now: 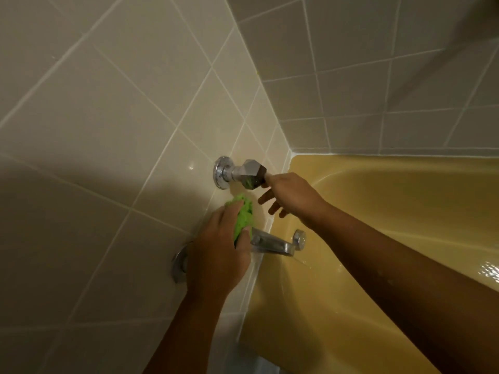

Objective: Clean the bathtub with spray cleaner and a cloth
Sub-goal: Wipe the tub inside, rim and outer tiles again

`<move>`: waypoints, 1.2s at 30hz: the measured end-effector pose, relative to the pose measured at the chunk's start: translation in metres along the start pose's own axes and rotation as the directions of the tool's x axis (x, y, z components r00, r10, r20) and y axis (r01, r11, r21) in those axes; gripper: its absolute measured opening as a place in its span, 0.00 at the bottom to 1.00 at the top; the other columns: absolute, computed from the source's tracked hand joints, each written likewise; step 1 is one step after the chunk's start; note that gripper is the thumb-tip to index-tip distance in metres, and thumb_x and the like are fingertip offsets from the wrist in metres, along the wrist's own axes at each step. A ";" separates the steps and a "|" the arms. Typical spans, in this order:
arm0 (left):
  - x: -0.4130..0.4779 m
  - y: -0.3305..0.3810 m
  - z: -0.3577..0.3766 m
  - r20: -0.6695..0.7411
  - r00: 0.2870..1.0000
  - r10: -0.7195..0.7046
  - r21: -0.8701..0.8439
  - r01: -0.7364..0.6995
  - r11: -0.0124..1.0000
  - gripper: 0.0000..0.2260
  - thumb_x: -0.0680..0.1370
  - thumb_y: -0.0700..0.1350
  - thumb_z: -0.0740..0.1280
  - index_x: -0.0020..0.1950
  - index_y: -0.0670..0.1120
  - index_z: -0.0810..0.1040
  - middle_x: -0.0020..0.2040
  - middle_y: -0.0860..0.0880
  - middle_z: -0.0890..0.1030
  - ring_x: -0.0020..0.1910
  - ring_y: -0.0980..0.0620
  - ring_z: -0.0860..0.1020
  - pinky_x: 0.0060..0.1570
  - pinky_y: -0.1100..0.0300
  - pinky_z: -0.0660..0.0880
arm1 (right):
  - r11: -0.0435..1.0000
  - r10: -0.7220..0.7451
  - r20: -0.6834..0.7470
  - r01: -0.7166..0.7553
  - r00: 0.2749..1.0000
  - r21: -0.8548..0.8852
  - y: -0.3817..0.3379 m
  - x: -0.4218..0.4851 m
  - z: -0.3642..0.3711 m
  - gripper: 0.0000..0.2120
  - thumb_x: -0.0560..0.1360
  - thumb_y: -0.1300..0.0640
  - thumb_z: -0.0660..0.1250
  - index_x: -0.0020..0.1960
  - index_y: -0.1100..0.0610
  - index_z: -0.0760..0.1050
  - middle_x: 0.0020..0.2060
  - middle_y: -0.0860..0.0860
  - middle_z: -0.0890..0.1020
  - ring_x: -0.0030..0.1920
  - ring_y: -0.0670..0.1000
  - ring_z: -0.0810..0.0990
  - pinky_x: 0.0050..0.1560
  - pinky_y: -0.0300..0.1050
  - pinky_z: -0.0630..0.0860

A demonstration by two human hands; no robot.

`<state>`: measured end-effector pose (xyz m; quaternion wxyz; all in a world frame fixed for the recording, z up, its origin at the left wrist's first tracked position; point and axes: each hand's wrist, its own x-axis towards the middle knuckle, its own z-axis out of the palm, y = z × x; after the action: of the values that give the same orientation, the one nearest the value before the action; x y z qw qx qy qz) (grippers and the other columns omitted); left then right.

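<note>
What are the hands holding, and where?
Left hand grips the green cloth around its bunched middle. Right hand touches the faucet knob end-on; grip unclear.
</note>
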<state>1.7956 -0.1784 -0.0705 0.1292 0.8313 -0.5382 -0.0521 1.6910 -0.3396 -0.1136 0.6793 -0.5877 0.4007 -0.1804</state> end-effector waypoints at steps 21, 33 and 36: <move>-0.075 0.181 0.001 0.344 0.843 0.413 -0.854 0.098 0.511 0.17 0.78 0.62 0.71 0.66 0.64 0.77 0.63 0.58 0.82 0.65 0.55 0.79 0.61 0.51 0.80 | 0.965 -0.222 -0.429 0.261 0.875 0.033 0.024 -0.283 -0.126 0.11 0.82 0.45 0.65 0.52 0.53 0.77 0.46 0.53 0.84 0.48 0.56 0.85 0.49 0.55 0.84; -0.109 0.239 -0.012 0.307 0.708 0.636 -0.935 0.099 0.341 0.14 0.81 0.37 0.69 0.51 0.58 0.82 0.51 0.55 0.86 0.53 0.57 0.83 0.50 0.62 0.79 | 0.988 -0.084 -0.698 0.152 0.711 0.036 0.019 -0.429 -0.123 0.08 0.82 0.50 0.68 0.52 0.55 0.81 0.41 0.54 0.85 0.37 0.55 0.83 0.33 0.47 0.77; -0.118 0.252 -0.019 0.274 0.644 0.714 -0.941 0.029 0.336 0.17 0.80 0.35 0.71 0.50 0.60 0.82 0.51 0.54 0.85 0.55 0.55 0.82 0.51 0.60 0.79 | 0.991 -0.112 -0.743 0.134 0.659 -0.031 0.021 -0.463 -0.123 0.08 0.81 0.48 0.68 0.51 0.51 0.81 0.45 0.53 0.85 0.44 0.59 0.85 0.39 0.53 0.82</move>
<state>1.5283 -0.1658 0.0097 0.3560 0.4014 -0.6081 -0.5850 1.3091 -0.0834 0.0220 0.4510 -0.4801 0.5995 -0.4547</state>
